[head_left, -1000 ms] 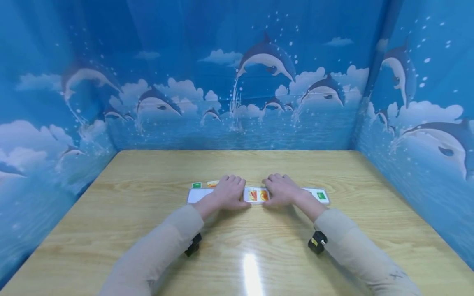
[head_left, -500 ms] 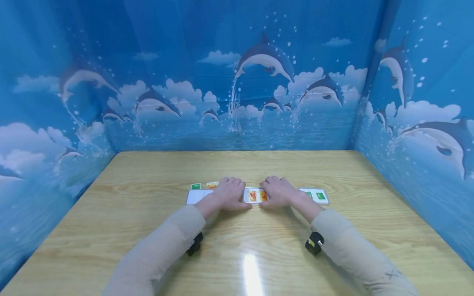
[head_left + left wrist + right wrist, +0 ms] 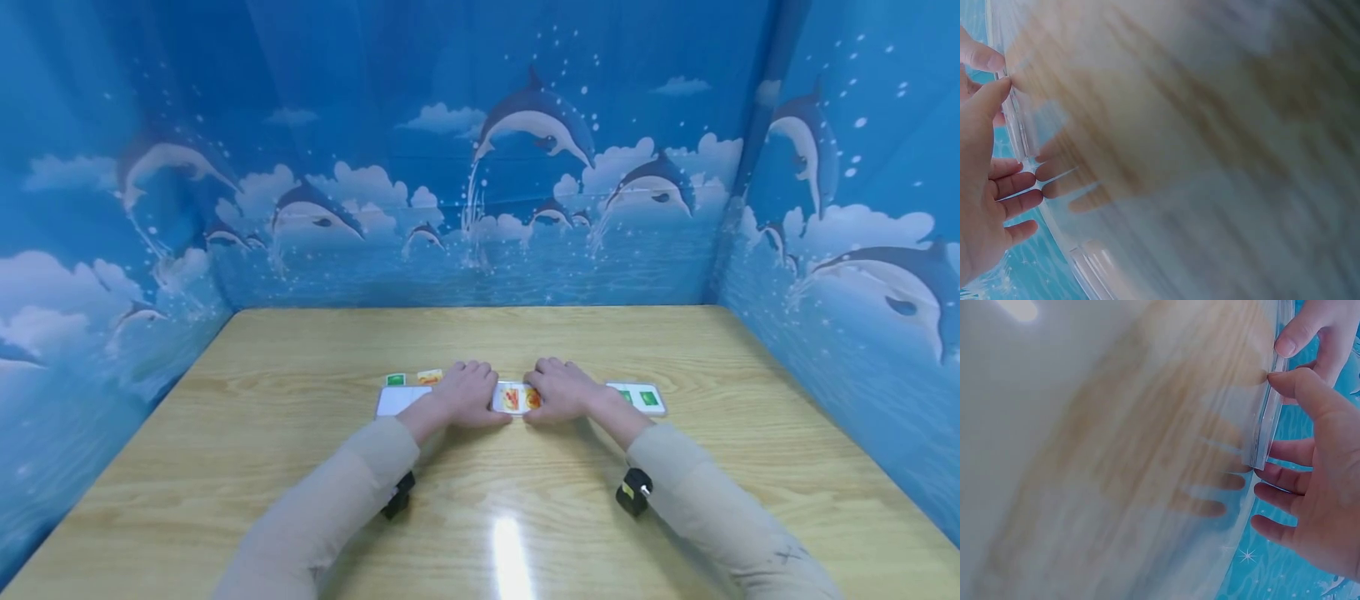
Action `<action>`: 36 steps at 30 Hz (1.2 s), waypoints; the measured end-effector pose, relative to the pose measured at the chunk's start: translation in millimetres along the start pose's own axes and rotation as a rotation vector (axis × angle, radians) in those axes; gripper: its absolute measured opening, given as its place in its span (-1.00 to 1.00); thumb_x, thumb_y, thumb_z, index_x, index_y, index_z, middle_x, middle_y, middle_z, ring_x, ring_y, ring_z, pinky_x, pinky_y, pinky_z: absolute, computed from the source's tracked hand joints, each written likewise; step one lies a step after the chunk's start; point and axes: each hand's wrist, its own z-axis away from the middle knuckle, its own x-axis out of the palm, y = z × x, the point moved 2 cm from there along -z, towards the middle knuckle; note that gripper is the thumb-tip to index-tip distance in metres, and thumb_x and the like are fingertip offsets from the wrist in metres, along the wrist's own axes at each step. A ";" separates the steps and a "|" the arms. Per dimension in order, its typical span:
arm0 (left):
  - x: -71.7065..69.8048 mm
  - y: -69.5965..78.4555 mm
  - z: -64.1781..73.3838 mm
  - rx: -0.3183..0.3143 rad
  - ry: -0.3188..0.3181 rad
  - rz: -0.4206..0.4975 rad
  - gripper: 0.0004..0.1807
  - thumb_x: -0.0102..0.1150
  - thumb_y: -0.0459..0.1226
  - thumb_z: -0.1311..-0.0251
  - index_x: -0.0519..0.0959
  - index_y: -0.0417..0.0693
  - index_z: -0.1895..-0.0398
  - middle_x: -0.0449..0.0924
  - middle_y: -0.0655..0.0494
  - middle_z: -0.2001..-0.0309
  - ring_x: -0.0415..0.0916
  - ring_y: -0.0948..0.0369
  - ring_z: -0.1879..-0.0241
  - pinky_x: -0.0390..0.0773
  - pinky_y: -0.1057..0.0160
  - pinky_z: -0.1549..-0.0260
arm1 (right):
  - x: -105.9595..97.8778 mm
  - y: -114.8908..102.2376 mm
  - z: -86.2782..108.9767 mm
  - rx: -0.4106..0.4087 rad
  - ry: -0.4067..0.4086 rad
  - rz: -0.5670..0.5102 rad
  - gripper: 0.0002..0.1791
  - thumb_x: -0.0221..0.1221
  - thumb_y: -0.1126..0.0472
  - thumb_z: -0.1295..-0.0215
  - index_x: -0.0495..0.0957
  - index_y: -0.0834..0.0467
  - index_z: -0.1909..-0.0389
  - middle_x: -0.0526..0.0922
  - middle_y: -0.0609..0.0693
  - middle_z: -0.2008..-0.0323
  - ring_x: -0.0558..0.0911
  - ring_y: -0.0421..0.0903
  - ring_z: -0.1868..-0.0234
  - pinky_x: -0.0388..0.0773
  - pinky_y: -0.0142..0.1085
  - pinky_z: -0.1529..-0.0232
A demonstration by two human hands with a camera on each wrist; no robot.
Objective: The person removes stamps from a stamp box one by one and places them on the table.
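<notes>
A flat, shallow tray [image 3: 498, 402] with a clear rim lies across the middle of the table, bearing two orange-red picture cards [image 3: 511, 399]. My left hand [image 3: 467, 393] holds its left end, thumb at the near edge and fingers over the far side. At the other end my right hand [image 3: 561, 390] grips it the same way and partly covers one card. Both wrist views show the thumbs close together along the tray's clear plastic edge [image 3: 1266, 425], the other fingers loosely bent. A white tray [image 3: 397, 401] sits by my left wrist. Another tray [image 3: 637, 388] with green cards [image 3: 648, 398] extends beyond my right hand.
Behind the left tray lie a small green card [image 3: 396, 379] and an orange card [image 3: 429, 377]. A blue dolphin-print curtain [image 3: 480, 250] stands along the back and sides of the wooden table [image 3: 480, 333]. A camera [image 3: 633, 492] is strapped beneath the right sleeve.
My right hand has shifted slightly left along the middle tray, baring more of the green cards on the right tray. The left hand stays nearly still.
</notes>
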 end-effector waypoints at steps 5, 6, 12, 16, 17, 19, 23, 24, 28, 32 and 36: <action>-0.9 0.1 -0.1 0.000 -0.002 0.001 -0.21 -0.15 0.34 -0.11 0.42 -0.17 -0.04 0.41 0.03 0.15 0.33 0.15 0.19 0.37 0.16 0.14 | 0.5 0.7 -1.0 -0.006 -0.003 -0.036 -0.29 0.24 -0.18 -0.01 0.44 0.21 -0.09 0.40 0.01 0.16 0.35 -0.12 0.23 0.37 -0.19 0.22; -1.2 0.2 0.2 0.001 -0.006 0.001 -0.21 -0.14 0.33 -0.12 0.42 -0.17 -0.05 0.41 0.03 0.14 0.33 0.15 0.19 0.37 0.16 0.14 | 0.8 0.8 -1.2 -0.011 -0.001 -0.044 -0.29 0.24 -0.17 0.00 0.44 0.21 -0.08 0.40 0.01 0.16 0.35 -0.12 0.24 0.37 -0.20 0.23; -1.4 1.0 2.4 0.004 -0.029 0.027 -0.20 -0.12 0.33 -0.11 0.40 -0.17 -0.09 0.42 0.01 0.10 0.34 0.15 0.15 0.37 0.15 0.09 | 3.9 1.5 -1.0 -0.039 0.009 -0.097 -0.30 0.28 -0.14 0.01 0.46 0.24 -0.06 0.41 0.02 0.16 0.37 -0.14 0.25 0.38 -0.27 0.25; -2.0 0.6 2.7 0.006 -0.024 0.027 -0.20 -0.11 0.33 -0.11 0.39 -0.17 -0.10 0.42 0.00 0.07 0.34 0.14 0.12 0.36 0.14 0.07 | 3.0 1.8 -0.9 -0.050 0.021 -0.106 -0.30 0.29 -0.13 0.02 0.46 0.25 -0.07 0.44 0.03 0.14 0.38 -0.14 0.25 0.39 -0.27 0.24; -2.4 0.4 2.6 0.006 -0.023 0.026 -0.20 -0.11 0.33 -0.10 0.39 -0.17 -0.10 0.42 0.00 0.07 0.34 0.14 0.12 0.36 0.14 0.06 | 2.6 1.8 -0.9 -0.054 0.027 -0.107 -0.30 0.29 -0.13 0.02 0.46 0.25 -0.07 0.44 0.04 0.14 0.39 -0.13 0.25 0.40 -0.26 0.24; -3.5 0.2 2.7 0.006 -0.018 0.027 -0.19 -0.10 0.33 -0.10 0.39 -0.17 -0.10 0.43 -0.01 0.06 0.35 0.13 0.11 0.36 0.14 0.07 | 1.5 1.8 -1.0 -0.059 0.036 -0.105 -0.31 0.30 -0.11 0.02 0.47 0.25 -0.06 0.45 0.04 0.14 0.40 -0.13 0.25 0.40 -0.25 0.24; -5.0 -0.3 2.9 0.006 -0.017 0.037 -0.19 -0.09 0.33 -0.09 0.38 -0.17 -0.10 0.43 -0.01 0.06 0.35 0.13 0.10 0.36 0.12 0.06 | -0.1 2.1 -1.0 -0.065 0.040 -0.094 -0.33 0.30 -0.10 0.03 0.48 0.25 -0.04 0.47 0.04 0.14 0.41 -0.12 0.27 0.40 -0.25 0.26; -5.0 -0.4 2.9 0.007 -0.013 0.041 -0.19 -0.08 0.32 -0.09 0.39 -0.17 -0.10 0.43 -0.01 0.06 0.36 0.12 0.10 0.36 0.12 0.06 | -0.4 2.1 -1.1 -0.066 0.040 -0.092 -0.33 0.30 -0.10 0.03 0.48 0.25 -0.04 0.47 0.04 0.15 0.42 -0.13 0.27 0.40 -0.25 0.26; -4.2 -0.9 2.5 0.008 -0.010 0.045 -0.18 -0.09 0.33 -0.09 0.38 -0.17 -0.12 0.43 -0.01 0.04 0.36 0.12 0.09 0.36 0.12 0.05 | -1.5 2.0 -1.2 -0.073 0.044 -0.070 -0.32 0.30 -0.12 0.04 0.49 0.24 -0.04 0.49 0.04 0.16 0.42 -0.13 0.28 0.41 -0.24 0.25; -4.3 -0.9 3.0 0.005 -0.010 0.048 -0.17 -0.09 0.33 -0.09 0.37 -0.18 -0.14 0.43 -0.01 0.02 0.36 0.11 0.06 0.36 0.11 0.03 | -1.9 1.7 -1.5 -0.079 0.049 -0.050 -0.32 0.29 -0.13 0.03 0.49 0.24 -0.04 0.49 0.03 0.17 0.42 -0.14 0.28 0.39 -0.22 0.25; -4.0 -1.5 2.7 0.005 -0.012 0.052 -0.17 -0.08 0.33 -0.09 0.36 -0.18 -0.14 0.43 -0.02 0.01 0.36 0.11 0.05 0.35 0.10 0.02 | -2.8 0.8 -2.1 -0.082 0.048 -0.030 -0.33 0.29 -0.13 0.04 0.50 0.23 -0.02 0.49 0.00 0.21 0.41 -0.15 0.30 0.39 -0.21 0.25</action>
